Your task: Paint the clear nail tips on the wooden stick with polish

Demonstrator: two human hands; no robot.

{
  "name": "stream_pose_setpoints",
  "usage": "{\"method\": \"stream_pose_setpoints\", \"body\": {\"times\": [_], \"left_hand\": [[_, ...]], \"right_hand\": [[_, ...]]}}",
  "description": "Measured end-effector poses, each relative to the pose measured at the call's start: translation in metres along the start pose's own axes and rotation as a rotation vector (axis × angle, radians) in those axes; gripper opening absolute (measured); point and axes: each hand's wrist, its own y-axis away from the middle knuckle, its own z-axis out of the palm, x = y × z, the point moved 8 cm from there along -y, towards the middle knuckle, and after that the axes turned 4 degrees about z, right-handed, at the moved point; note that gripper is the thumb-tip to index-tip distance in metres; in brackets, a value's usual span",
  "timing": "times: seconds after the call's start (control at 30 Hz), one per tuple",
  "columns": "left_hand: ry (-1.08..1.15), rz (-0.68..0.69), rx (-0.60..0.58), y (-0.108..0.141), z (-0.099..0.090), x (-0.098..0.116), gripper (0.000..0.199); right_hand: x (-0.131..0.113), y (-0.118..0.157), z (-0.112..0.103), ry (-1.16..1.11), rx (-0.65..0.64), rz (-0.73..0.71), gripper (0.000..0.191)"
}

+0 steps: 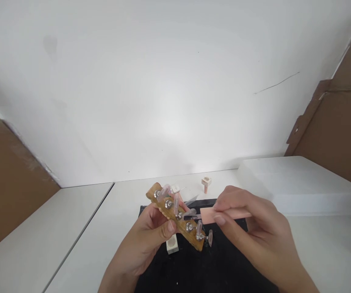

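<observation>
My left hand (pixel 152 234) grips an amber-brown nail display stand (pixel 166 211), tilted with its right end lower. Along it stand several silver metal holders carrying clear pinkish nail tips (pixel 164 192). Between the thumb and fingers of my right hand (pixel 251 228) is a nail polish brush (pixel 208 215) with a flat pink handle. Its dark bristle end is at a nail tip near the stand's middle; I cannot tell whether they touch. My right fingers partly hide the handle.
A black mat (pixel 206 268) lies under my hands on the white table (pixel 83 244). A small cream block-shaped piece (pixel 172 244) sits below the stand, and a pink-stemmed one (pixel 206 182) stands behind. At right is a translucent white box (pixel 300 183); cardboard panels (pixel 340 122) flank the sides.
</observation>
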Motion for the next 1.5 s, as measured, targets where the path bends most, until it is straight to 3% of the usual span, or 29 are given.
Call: {"method": "stream_pose_setpoints", "body": {"times": [0.33,0.53,0.77,1.1,1.3,1.5], "left_hand": [[-0.020,0.010,0.000,0.006,-0.004,0.002,0.019],[-0.051,0.031,-0.017,0.007,-0.009,0.005,0.019],[-0.022,0.025,-0.024,0.003,-0.001,0.008,0.018],[-0.044,0.051,0.020,0.009,-0.007,0.008,0.020],[-0.057,0.047,0.031,0.010,-0.011,0.010,0.019],[-0.053,0.030,0.029,0.003,-0.007,0.009,0.021]], "right_hand": [[0.008,0.002,-0.004,0.153,0.020,0.067,0.010],[0.007,0.004,-0.006,0.122,0.054,0.073,0.012],[0.002,0.000,0.000,0.023,-0.024,0.060,0.011],[0.011,0.002,-0.003,0.164,-0.037,0.128,0.012],[0.008,0.004,-0.007,0.168,0.014,0.092,0.010],[0.000,-0.003,0.002,0.054,-0.053,0.037,0.009]]}}
